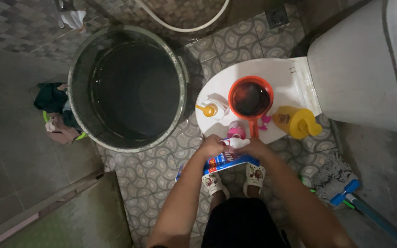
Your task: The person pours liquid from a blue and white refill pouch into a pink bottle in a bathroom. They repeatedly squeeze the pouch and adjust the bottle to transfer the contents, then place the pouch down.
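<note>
your left hand and right hand both pinch the top edge of a blue, red and white plastic pouch, fingers curled tight on it, though the dim light blurs the exact grip. you hold the pouch just above your feet in white patterned slippers, at the front rim of the closed white toilet lid. on that lid stand an orange plastic dipper, a yellow bottle lying on its side and a small pink bottle. a large grey bucket sits on the tiled floor to the left.
</note>
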